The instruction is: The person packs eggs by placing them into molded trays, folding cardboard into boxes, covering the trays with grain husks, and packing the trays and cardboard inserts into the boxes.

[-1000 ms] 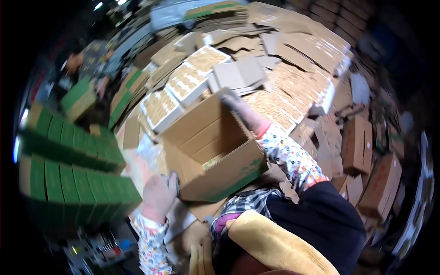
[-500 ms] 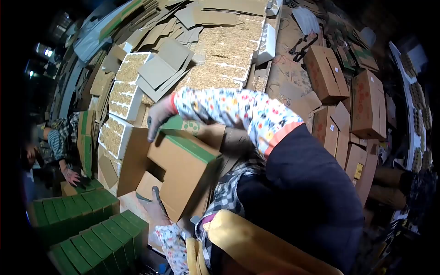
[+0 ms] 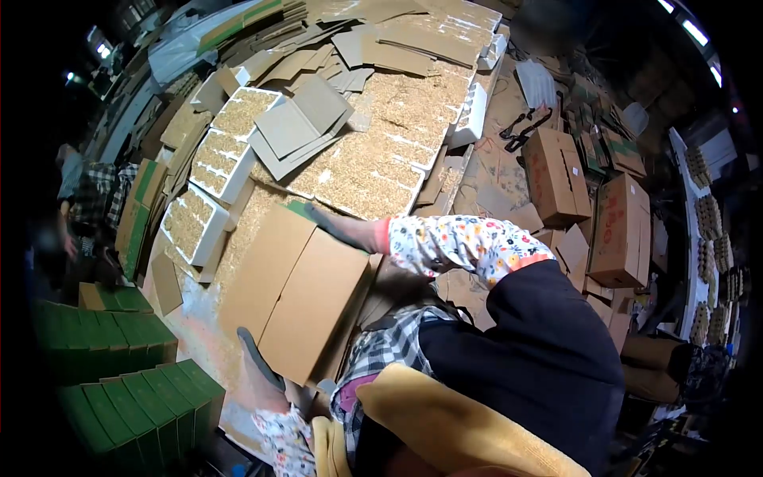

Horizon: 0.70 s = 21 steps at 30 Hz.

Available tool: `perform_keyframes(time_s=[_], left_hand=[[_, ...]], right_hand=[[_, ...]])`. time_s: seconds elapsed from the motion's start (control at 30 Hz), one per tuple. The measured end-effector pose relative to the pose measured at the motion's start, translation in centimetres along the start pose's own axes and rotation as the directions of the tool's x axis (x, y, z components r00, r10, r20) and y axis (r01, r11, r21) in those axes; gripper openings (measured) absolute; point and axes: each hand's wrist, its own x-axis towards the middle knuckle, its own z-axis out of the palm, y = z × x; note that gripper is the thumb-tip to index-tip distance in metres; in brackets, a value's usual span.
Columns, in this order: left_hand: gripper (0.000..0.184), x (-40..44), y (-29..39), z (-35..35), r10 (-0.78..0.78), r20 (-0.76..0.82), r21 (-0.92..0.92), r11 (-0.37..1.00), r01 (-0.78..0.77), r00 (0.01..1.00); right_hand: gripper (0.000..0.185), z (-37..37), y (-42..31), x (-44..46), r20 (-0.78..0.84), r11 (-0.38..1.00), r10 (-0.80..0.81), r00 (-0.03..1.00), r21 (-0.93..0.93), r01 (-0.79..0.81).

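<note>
A brown cardboard box lies in front of me with two flaps folded flat and a seam between them. A bit of green print shows at its far corner. My right hand, gloved with dark fingertips, lies along the box's far edge, fingers pressed on it. At the near left corner, my left hand, also gloved, grips the box edge, thumb and fingers apart around the corner. Part of each palm is hidden from view.
White foam trays filled with straw-coloured bedding stand beyond the box. Cardboard sheets lie on the bedding. Rows of green boxes are at lower left. Large cartons stand at right. A co-worker's hand shows far left.
The box's raised flap and opening are no longer visible; the flaps now lie flat. My right hand has moved from the raised flap to the far edge. The view has shifted.
</note>
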Motion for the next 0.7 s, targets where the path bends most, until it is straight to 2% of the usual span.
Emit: perform_keyframes(time_s=[0.03, 0.07, 0.1, 0.13, 0.17, 0.2, 0.23, 0.27, 0.3, 0.33, 0.37, 0.4, 0.43, 0.47, 0.5, 0.53, 0.57, 0.6, 0.67, 0.7], left_hand=[[0.060, 0.0, -0.4, 0.6, 0.135, -0.054, 0.076, 0.989, -0.131, 0.989], [0.059, 0.0, -0.8, 1.3, 0.267, -0.106, 0.165, 0.955, -0.248, 0.958], [0.057, -1.9, -3.5, 3.3, 0.441, -0.184, 0.223, 0.889, -0.400, 0.878], [0.055, -2.6, -4.1, 3.4, 0.523, -0.107, 0.368, 0.811, -0.455, 0.845], [0.053, -3.2, -4.6, 3.5, 0.598, -0.028, 0.496, 0.704, -0.509, 0.801], [0.052, -3.6, -7.6, 3.7, 0.367, 0.173, 0.572, 0.718, -0.397, 0.914], [0.050, -4.0, -10.6, 3.9, 0.097, 0.355, 0.674, 0.662, -0.327, 0.930], [0.052, -2.5, -10.6, 3.4, -0.025, -0.043, 0.198, 0.980, 0.033, 0.999], [0.054, -1.0, -9.8, 2.7, -0.368, -0.290, -0.448, 0.868, 0.214, 0.883], [0.059, 1.0, -7.2, 1.2, -0.360, -0.315, -0.538, 0.830, 0.147, 0.878], [0.064, 3.4, -4.4, -0.2, -0.364, -0.353, -0.614, 0.785, 0.080, 0.862], [0.064, 5.2, -2.9, -0.3, -0.239, -0.371, -0.138, 0.970, 0.201, 0.897], [0.058, 6.9, 1.8, -1.0, -0.391, -0.255, 0.333, 0.823, 0.460, 0.884], [0.054, 7.9, -2.8, 1.4, -0.284, -0.389, 0.045, 0.944, 0.325, 0.877], [0.051, 8.1, -5.3, 0.7, -0.255, -0.354, -0.014, 0.963, 0.268, 0.900], [0.050, 7.8, -6.9, 0.2, -0.219, -0.325, -0.078, 0.976, 0.204, 0.920], [0.048, 7.3, -7.9, 0.3, -0.207, -0.343, -0.076, 0.978, 0.193, 0.916], [0.047, 6.7, -8.6, 0.4, -0.194, -0.360, -0.070, 0.981, 0.181, 0.912], [0.045, 6.6, -7.9, 0.5, -0.200, -0.367, -0.058, 0.980, 0.192, 0.909], [0.045, 7.1, -6.9, 0.6, -0.217, -0.358, -0.053, 0.976, 0.213, 0.908]], right_hand=[[0.087, 1.7, -2.5, 2.0, -0.048, 0.736, 0.116, 0.992, -0.667, -0.118], [0.088, 4.0, -1.8, 1.8, -0.098, 0.375, 0.107, 0.989, -0.918, -0.132], [0.089, 6.3, -1.1, 1.6, -0.148, -0.058, 0.097, 0.984, -0.988, -0.143], [0.088, 8.2, 3.0, 0.2, -0.120, -0.192, 0.046, 0.992, -0.975, -0.110], [0.081, 7.3, 4.5, 0.6, -0.139, -0.296, -0.113, 0.984, -0.941, -0.167], [0.079, 4.6, 0.7, 3.4, -0.037, -0.726, -0.001, 0.999, -0.688, -0.026], [0.080, 1.2, -2.3, 5.6, 0.158, -0.995, -0.099, 0.982, -0.005, -0.099], [0.087, 1.0, 2.6, 4.1, 0.009, -0.930, -0.343, 0.939, 0.141, -0.340], [0.089, -1.1, 1.9, 4.6, 0.092, -0.955, -0.287, 0.953, 0.055, -0.293], [0.092, -3.3, 0.8, 5.5, 0.150, -0.974, -0.228, 0.962, -0.025, -0.227], [0.087, -4.4, 0.4, 6.0, 0.135, -0.970, -0.182, 0.974, -0.188, -0.155], [0.082, -4.8, 0.0, 5.8, 0.126, -0.931, -0.145, 0.981, -0.353, -0.092], [0.069, -3.7, -1.0, 4.9, 0.073, -0.925, 0.154, 0.985, -0.340, 0.170], [0.067, -3.2, -2.1, 3.1, 0.207, -0.910, -0.022, 0.978, -0.410, 0.066], [0.065, -2.8, -3.1, 1.3, 0.337, -0.860, -0.206, 0.919, -0.510, -0.006], [0.063, -2.3, -4.2, -0.6, 0.444, -0.790, -0.371, 0.816, -0.613, -0.026], [0.068, -1.3, -5.3, -3.0, 0.712, -0.901, -0.433, 0.553, -0.333, -0.277], [0.073, -0.4, -9.4, -5.1, 0.843, -0.839, -0.391, 0.369, -0.162, -0.520], [0.078, -0.9, -20.6, -7.6, 0.817, -0.484, -0.576, 0.020, -0.322, -0.813], [0.080, -0.1, -19.9, -7.3, 0.665, -0.424, -0.746, 0.043, -0.424, -0.800]])
